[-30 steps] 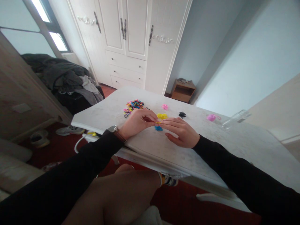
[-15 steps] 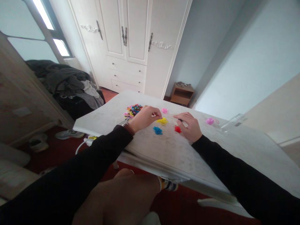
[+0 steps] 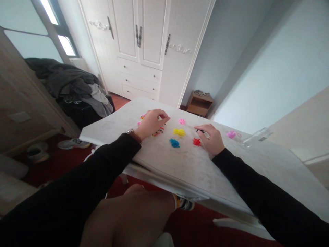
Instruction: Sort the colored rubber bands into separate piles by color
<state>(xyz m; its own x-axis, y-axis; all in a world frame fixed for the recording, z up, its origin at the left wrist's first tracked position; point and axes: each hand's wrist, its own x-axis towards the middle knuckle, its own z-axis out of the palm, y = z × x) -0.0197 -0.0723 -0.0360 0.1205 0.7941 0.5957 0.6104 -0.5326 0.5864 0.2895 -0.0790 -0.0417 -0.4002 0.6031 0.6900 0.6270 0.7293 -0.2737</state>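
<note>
My left hand [image 3: 153,122] is over the mixed multicoloured pile of small elastic bands [image 3: 159,131], covering most of it. Its thumb and fingertips are pinched together; anything between them is too small to make out. In my right hand [image 3: 211,138], thumb and fingers close on some small black elastic bands [image 3: 200,130]. Just left of that hand lies a red pile of bands [image 3: 196,141]. Between my hands are a yellow pile [image 3: 179,132], a blue pile [image 3: 174,143] and, farther back, a pink pile [image 3: 182,121].
The piles lie on a white table [image 3: 180,168]. To the right are a pink object with a loop [image 3: 231,134] and a clear glass or plastic container [image 3: 257,137] on its side. A white wardrobe [image 3: 151,61] stands behind; clothes [image 3: 74,82] are heaped at left.
My left hand has moved left, from near the yellow pile back over the mixed pile. My right hand stays near the red pile, with more of the black bands showing.
</note>
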